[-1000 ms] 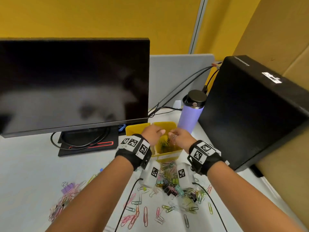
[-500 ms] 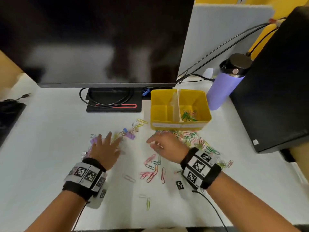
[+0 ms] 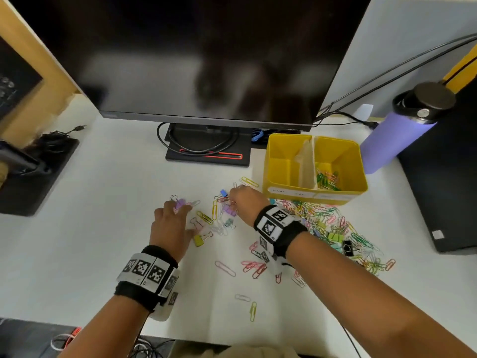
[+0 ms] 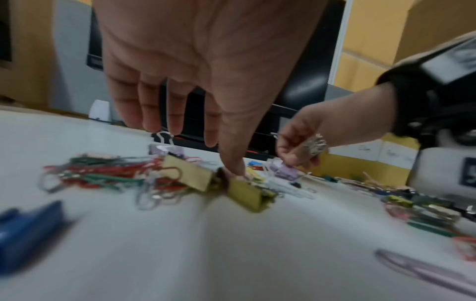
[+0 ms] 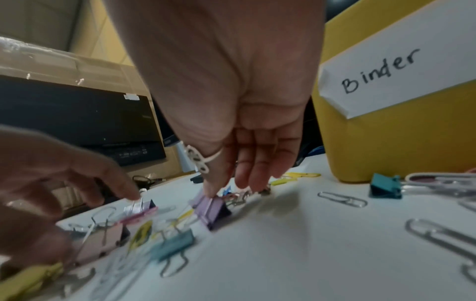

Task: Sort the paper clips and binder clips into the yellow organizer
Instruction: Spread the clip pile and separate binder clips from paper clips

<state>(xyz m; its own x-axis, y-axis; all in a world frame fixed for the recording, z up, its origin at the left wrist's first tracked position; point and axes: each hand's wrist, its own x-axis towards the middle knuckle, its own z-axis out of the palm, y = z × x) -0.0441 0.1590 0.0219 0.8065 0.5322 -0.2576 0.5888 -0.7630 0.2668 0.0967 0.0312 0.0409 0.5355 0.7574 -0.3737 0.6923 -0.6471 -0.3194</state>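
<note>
At the far left of the white desk (image 3: pixel 64 228) a black stand (image 3: pixel 31 174) sits by the wall, and the big dark monitor (image 3: pixel 201 55) fills the back. The left hand (image 3: pixel 169 224) reaches palm-down over the left part of the scattered clips; its fingers (image 4: pixel 154 110) hang nearly straight and slightly apart, the tips coming down at a lilac binder clip (image 3: pixel 180 202), while the thumb (image 4: pixel 231 156) points down and touches the desk just beside a yellow-green binder clip (image 3: pixel 198 239). It grips nothing that can be seen. Between the hands lie a few yellow paper clips (image 3: pixel 205 217) and a teal binder clip (image 5: pixel 172 247). The right hand (image 3: pixel 246 204) comes down a little nearer the organizer, fingers (image 5: pixel 255 163) extended downward and close together; its thumb tip rests on a purple binder clip (image 5: pixel 211 209), but whether thumb and fingers truly pinch it cannot be told. A small blue binder clip (image 3: pixel 223 193) lies just past its fingertips. Right of that hand a dense pile of coloured paper clips (image 3: pixel 327 220) spreads across the desk with more binder clips mixed in. The yellow organizer (image 3: pixel 289 151) stands behind the pile, its left compartment, labelled "Binder", looking bare and its right one holding mostly green paper clips (image 3: pixel 327 179). A lilac bottle (image 3: pixel 392 143) stands at the far right.
</note>
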